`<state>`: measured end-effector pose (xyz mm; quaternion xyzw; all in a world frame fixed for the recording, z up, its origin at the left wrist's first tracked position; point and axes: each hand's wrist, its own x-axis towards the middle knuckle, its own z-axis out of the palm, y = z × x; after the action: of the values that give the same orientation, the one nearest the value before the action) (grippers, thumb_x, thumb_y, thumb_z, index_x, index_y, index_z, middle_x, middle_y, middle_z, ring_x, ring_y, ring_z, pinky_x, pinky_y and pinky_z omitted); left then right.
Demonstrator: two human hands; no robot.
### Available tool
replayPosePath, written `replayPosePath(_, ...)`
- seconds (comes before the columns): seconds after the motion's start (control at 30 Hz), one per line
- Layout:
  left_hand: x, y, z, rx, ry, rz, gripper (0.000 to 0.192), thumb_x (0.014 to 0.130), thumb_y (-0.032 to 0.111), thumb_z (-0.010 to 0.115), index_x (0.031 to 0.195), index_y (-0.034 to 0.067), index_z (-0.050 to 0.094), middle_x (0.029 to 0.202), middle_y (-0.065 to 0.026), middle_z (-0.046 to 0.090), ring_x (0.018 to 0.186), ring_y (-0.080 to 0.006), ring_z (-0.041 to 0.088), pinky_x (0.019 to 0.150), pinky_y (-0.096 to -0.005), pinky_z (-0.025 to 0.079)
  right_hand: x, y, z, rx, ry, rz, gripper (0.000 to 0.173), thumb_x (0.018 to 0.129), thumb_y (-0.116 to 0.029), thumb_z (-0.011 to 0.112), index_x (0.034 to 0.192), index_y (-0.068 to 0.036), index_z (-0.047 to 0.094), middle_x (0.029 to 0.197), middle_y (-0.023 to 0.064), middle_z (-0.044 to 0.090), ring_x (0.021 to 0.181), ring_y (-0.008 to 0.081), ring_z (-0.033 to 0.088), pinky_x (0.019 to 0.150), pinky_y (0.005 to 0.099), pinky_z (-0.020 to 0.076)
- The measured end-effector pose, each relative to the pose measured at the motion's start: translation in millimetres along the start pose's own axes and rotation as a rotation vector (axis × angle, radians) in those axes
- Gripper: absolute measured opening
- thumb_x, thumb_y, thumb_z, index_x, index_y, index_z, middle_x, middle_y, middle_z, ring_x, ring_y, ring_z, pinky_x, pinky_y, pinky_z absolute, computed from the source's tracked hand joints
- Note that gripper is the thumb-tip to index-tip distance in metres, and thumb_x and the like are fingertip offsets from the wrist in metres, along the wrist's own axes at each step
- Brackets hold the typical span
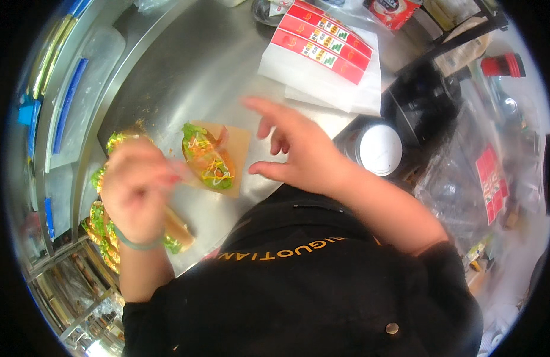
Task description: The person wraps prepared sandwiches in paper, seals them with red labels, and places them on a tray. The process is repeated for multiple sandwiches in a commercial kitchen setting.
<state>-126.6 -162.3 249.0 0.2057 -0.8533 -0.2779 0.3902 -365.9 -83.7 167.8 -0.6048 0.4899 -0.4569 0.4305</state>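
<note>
My left hand is blurred, its fingers curled, above several filled buns with lettuce and yellow sauce at the left. Something faint and translucent is by its fingertips; whether it is held cannot be told. My right hand reaches leftward with spread fingers and nothing in it. Between the hands, one filled bun with lettuce, shredded topping and white and yellow sauce lies on a square of brown paper on the steel counter. The left hand partly hides the other buns.
Red printed strips rest on white paper sheets at the upper right. A white-lidded tub stands right of my right forearm, near a black appliance and clear plastic bags. Lidded containers line the left side.
</note>
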Motion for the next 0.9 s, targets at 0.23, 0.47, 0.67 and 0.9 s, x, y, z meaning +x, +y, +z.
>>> replayPosePath(0.23, -20, 37, 9, 0.256, -0.333, 0.484, 0.036, 0.060, 0.013, 0.075, 0.095, 0.018, 0.073, 0.081, 0.0031, 0.048, 0.067, -0.0166, 0.044, 0.054, -0.0300, 0.034, 14, 18, 34, -0.213, 0.280, -0.437, 0.023, 0.074, 0.004, 0.076, 0.093, -0.006, 0.068, 0.080, 0.0055, 0.063, 0.071, 0.0179, 0.063, 0.063, 0.0248, 0.0522)
replayPosePath(0.47, -45, 38, 7, 0.375, -0.036, 0.561, 0.030, 0.057, 0.020, 0.079, 0.087, 0.022, 0.072, 0.075, 0.0046, 0.043, 0.061, -0.0138, 0.038, 0.052, -0.0283, 0.029, -7, 7, 20, 0.466, -0.317, -0.103, 0.066, 0.073, 0.011, 0.049, 0.137, -0.003, 0.043, 0.142, 0.0164, 0.039, 0.088, 0.0198, 0.068, 0.071, 0.0290, 0.0553)
replayPosePath(0.67, -44, 41, 7, 0.240, -0.089, 0.502, 0.031, 0.053, 0.020, 0.085, 0.081, 0.020, 0.070, 0.070, 0.0062, 0.043, 0.054, -0.0109, 0.036, 0.049, -0.0255, 0.023, 3, 0, 44, 0.285, -0.334, -0.317, 0.070, 0.078, -0.003, 0.080, 0.137, -0.001, 0.042, 0.140, 0.0182, 0.044, 0.128, 0.0266, 0.051, 0.106, 0.0410, 0.0452)
replayPosePath(0.9, -29, 42, 16, 0.226, -0.082, 0.573, 0.031, 0.055, 0.015, 0.084, 0.083, 0.018, 0.070, 0.069, 0.0071, 0.046, 0.053, -0.0071, 0.038, 0.047, -0.0210, 0.026, 9, -7, 57, 0.618, -0.083, -0.285, 0.047, 0.081, 0.005, 0.073, 0.122, -0.003, 0.052, 0.129, 0.0144, 0.054, 0.124, 0.0246, 0.055, 0.103, 0.0368, 0.0483)
